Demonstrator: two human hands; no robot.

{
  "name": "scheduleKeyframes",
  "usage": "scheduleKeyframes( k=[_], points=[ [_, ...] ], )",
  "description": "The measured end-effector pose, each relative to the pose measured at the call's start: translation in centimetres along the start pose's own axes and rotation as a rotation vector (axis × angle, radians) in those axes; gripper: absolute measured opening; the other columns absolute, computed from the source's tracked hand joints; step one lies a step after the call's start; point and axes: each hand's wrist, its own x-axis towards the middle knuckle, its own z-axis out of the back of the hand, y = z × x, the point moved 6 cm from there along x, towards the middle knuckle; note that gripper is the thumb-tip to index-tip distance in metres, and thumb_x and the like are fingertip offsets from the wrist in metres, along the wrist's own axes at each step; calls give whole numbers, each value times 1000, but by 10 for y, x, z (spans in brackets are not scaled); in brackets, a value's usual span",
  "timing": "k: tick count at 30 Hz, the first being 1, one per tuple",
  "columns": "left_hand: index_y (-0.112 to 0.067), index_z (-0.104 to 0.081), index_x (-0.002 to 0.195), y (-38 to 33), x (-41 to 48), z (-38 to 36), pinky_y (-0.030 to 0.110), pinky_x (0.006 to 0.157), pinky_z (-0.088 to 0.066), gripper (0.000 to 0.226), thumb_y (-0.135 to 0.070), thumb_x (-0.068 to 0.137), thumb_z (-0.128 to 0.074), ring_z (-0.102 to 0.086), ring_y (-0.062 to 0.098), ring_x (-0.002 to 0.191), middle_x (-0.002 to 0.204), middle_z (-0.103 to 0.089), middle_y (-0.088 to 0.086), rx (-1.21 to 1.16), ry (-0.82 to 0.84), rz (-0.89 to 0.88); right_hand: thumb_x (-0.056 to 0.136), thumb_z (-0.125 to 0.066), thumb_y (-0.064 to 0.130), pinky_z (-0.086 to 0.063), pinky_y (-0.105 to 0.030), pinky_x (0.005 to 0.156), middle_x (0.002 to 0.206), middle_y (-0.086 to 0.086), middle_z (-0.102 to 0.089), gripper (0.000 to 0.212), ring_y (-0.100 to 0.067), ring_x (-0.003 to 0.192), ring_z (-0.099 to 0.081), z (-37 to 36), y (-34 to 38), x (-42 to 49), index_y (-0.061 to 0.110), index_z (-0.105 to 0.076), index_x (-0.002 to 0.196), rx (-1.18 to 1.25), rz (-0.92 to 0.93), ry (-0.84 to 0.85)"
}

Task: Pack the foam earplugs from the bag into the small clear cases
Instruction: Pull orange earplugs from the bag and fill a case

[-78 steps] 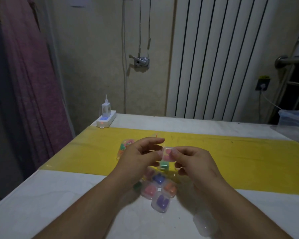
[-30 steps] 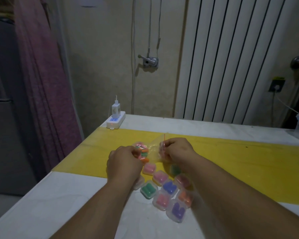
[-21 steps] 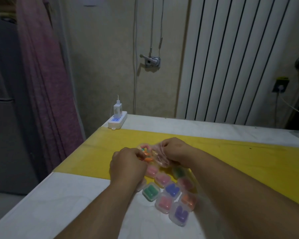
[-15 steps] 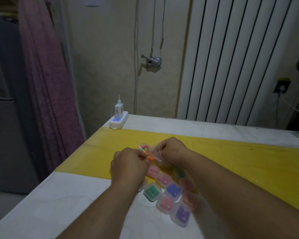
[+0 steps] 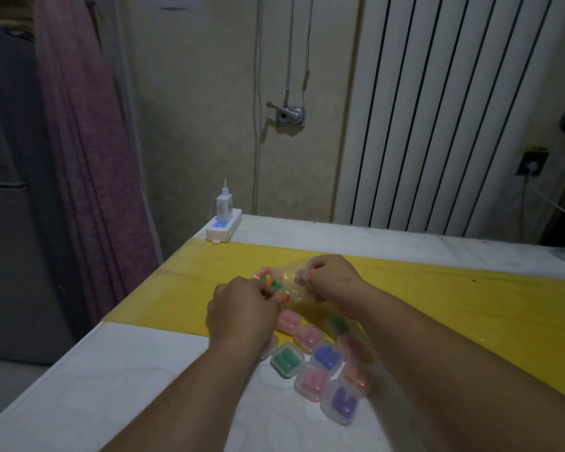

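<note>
The left hand (image 5: 242,316) is curling among the soft foam earplugs (image 5: 269,283) at the mouth of the bag (image 5: 291,287); whether it is pinching any, I cannot tell. The right hand (image 5: 331,278) is pinching the bag's thin, crinkly film and is risking a spill if it tugs sharply. Nearer, at least 9 rounded hard-plastic cases (image 5: 322,358) are sitting filled.

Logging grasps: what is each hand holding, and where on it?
The right hand pinches the clear bag at its upper edge; what the left hand grips cannot be told.
</note>
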Motion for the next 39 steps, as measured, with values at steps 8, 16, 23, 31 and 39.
scheduleKeyframes(
  k=[8,16,23,31,39],
  points=[
    [-37,-75,92,-1,0,1,33,79,-50,18,-49,81,-67,-55,19,100,96,-72,-12,7,-13,-9,79,-61,-10,-40,-13,44,73,0,-63,25,-13,69,-57,-4,6,-11,14,-66,74,40,45,176],
    [-38,-76,95,-3,-2,2,32,77,-48,20,-48,83,-64,-53,21,99,96,-71,-10,44,-9,-34,80,-50,-8,-52,-25,75,78,7,-69,26,-13,82,-62,-10,6,-11,0,-74,85,-138,128,229],
    [-37,-75,96,0,-1,0,33,75,-48,20,-48,84,-63,-54,22,97,95,-71,-8,37,2,-15,81,-48,-5,-53,-24,78,87,6,-69,30,-12,86,-62,-15,5,-10,2,-75,91,-251,130,273],
    [-33,-75,96,-2,-2,1,36,80,-48,20,-43,88,-60,-53,23,99,98,-71,-8,46,-7,-34,73,-43,-10,-42,-20,59,50,11,-56,50,-7,57,-51,-14,3,-13,22,-58,37,-257,108,300],
    [-35,-75,96,-3,-2,1,36,81,-49,21,-47,85,-62,-55,22,99,98,-71,-9,67,1,-44,82,-59,1,-56,-30,86,99,0,-74,24,-17,96,-67,-9,-4,-10,12,-78,93,-170,78,245]
  ],
)
